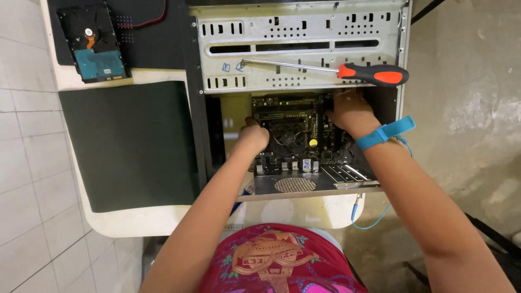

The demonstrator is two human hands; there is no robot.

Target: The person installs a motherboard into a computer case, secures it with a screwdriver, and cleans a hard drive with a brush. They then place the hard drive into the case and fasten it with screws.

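Metal computer case [304, 32], left hand [252, 137] and right hand [350, 111] both gripping dark motherboard [293, 127], small white label at its edge

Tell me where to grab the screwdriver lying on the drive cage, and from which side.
Take the screwdriver by its orange-and-black handle, coming from the right. It lies flat across the drive cage, handle at the open right edge, thin shaft pointing left.

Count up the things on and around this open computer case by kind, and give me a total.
Computer case: 1
Motherboard, with the left hand and right hand on it: 1
Screwdriver, lying on the case: 1
Hard drive: 1
Dark mat: 1
Blue wrist strap, on the right wrist: 1
Total: 6
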